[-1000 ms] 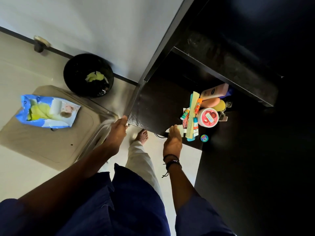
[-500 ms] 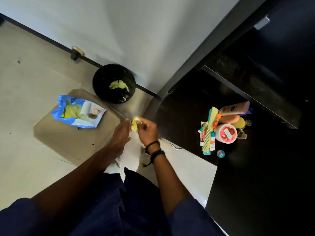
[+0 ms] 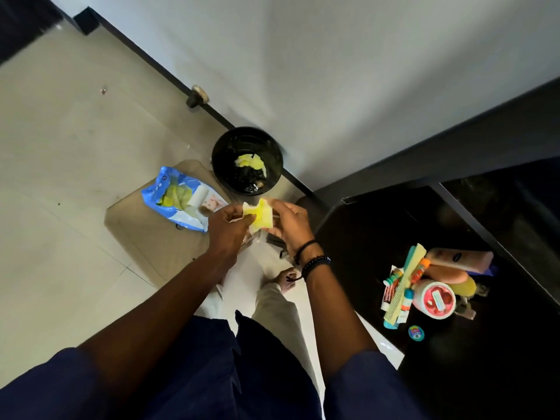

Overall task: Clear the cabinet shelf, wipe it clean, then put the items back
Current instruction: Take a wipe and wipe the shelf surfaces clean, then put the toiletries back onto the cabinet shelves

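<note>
Now, left hand (image 3: 228, 230): fingers curled, pinching the left edge of the yellow wipe (image 3: 260, 216) between thumb and fingertips; the back of the hand faces the camera
Right hand (image 3: 291, 224): grips the wipe's right side, fingers bent round it; two dark bracelets (image 3: 312, 259) circle the wrist
Yellow wipe: held between both hands, partly unfolded and crumpled; it is up in the air over the floor, on the near side of the black bin (image 3: 221, 144) and left of the cabinet
Black bin: round; stands on the floor against the white wall; crumpled yellow wipes lie inside it on dark litter
Wipe packet (image 3: 178, 201): blue, torn open; lies on a flat tan board (image 3: 145, 234) on the floor, just left of the bin; yellow wipes show in its opening
Cabinet shelf (image 3: 363, 237): dark and glossy, at the right; its left part is bare; the toiletries are grouped toward the right
Toiletries: a pale comb (image 3: 403, 286) lies lengthwise over several small tubes; a red-lidded tub (image 3: 435, 300) sits just right of it; a pink lotion tube (image 3: 460, 259) lies behind the tub; a small round blue tin (image 3: 416, 333) sits apart, near the front edge
Person: dark blue sleeves, pale trousers; one bare foot (image 3: 286, 278) on the floor below the right wrist
Doorstop (image 3: 197, 95): on the floor at the foot of the wall, well beyond the bin
</note>
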`<state>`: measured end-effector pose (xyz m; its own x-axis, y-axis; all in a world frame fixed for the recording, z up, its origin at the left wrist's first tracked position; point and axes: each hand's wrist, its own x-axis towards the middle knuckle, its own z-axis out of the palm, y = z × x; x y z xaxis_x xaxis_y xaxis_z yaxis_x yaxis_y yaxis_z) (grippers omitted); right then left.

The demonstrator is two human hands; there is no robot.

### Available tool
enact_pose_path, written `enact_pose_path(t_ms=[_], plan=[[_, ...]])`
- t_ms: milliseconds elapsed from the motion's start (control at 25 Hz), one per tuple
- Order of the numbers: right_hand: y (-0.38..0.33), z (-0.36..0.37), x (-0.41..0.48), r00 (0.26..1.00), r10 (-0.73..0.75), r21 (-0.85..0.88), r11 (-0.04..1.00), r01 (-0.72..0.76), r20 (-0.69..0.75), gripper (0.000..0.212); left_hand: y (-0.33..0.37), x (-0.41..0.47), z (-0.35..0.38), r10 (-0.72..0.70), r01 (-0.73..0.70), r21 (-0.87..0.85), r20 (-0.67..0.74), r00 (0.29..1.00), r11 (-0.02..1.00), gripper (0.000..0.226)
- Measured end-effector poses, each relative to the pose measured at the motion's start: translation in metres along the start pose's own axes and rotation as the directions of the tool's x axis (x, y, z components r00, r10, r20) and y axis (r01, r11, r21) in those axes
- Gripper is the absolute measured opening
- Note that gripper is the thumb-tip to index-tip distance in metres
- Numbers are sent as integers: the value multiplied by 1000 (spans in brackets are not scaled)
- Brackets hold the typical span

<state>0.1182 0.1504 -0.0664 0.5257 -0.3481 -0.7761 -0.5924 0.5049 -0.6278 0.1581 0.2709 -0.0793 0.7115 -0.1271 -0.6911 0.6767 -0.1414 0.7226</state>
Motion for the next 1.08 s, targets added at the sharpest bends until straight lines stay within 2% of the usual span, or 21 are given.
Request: enact_pose_path(t_ms=[80, 200, 280, 360, 480, 560, 680, 760, 880, 1080], plan=[[-6, 3, 6, 997, 43, -22, 999, -42, 61, 23, 7, 5, -7, 7, -5, -75, 37, 999, 997, 14], [-14, 9, 17, 996, -13, -103, 994, 22, 93, 21, 17, 14, -15, 11, 1, -143, 80, 997, 990, 18], [-22, 11, 30, 996, -39, -177, 983, 54, 86, 29, 22, 22, -19, -7, 21, -188, 78, 997, 982, 18], [-27, 14, 49, 996, -88, -267, 961, 80, -19, 30, 25, 31, -23, -20, 31, -210, 51, 998, 977, 22], [-29, 18, 80, 954, -189, -406, 910, 81, -234, 27, 31, 43, -28, -30, 32, -194, 13, 999, 981, 26], [-28, 23, 103, 936, -213, -496, 867, 49, -280, 30, 31, 50, -29, -48, 50, -147, 18, 999, 988, 26], [-29, 41, 141, 916, -252, -509, 858, 62, -313, 31, 25, 64, -34, -51, 53, -53, 35, 998, 997, 28], [-31, 50, 158, 921, -266, -496, 863, 97, -283, 32, 21, 70, -38, -45, 46, -22, 42, 998, 999, 27], [-28, 52, 164, 967, -190, -456, 885, 92, -173, 51, 12, 67, -44, -48, 49, -7, 56, 997, 999, 28], [-4, 26, 112, 983, -140, -430, 900, 76, -121, 57, 1, 47, -47, -84, 81, 39, 83, 993, 996, 27]])
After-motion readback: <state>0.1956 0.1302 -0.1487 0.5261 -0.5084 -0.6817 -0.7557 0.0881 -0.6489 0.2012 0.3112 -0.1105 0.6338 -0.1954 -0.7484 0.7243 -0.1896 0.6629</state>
